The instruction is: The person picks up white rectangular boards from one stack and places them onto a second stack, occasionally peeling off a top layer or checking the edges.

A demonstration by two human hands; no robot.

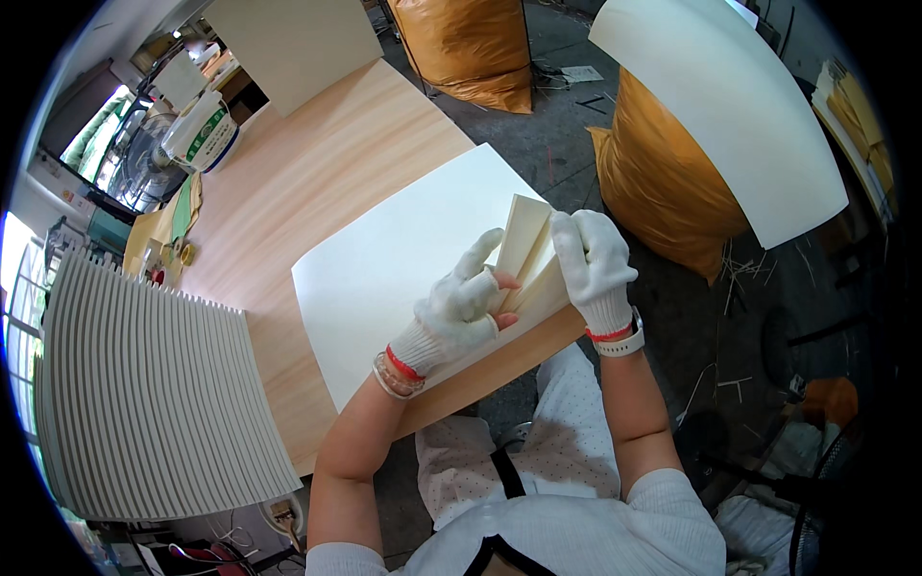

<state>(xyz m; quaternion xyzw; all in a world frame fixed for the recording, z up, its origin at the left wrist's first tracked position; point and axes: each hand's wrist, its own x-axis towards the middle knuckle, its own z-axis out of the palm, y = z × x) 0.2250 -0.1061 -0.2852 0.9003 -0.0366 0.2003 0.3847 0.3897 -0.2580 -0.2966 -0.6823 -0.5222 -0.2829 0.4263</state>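
A white sheet (384, 254) lies on the wooden tabletop in front of me. Over its right part, close to the table's near edge, several narrow cream strips (523, 230) are fanned lengthwise. My left hand (456, 307), in a white knit glove with bare fingertips showing, holds the strips from their left side; its index finger sticks out straight while two bare fingertips press on them. My right hand (593, 259), gloved too, is closed at the strips' right edge; its fingertips are partly hidden.
A tall stack of white boards (154, 394) stands at the left table end. Farther back are a white bucket (202, 134), a fan (144, 168) and a large upright panel (293, 48). Orange sacks (663, 182) stand on the floor at right, one under a curved white sheet (730, 106).
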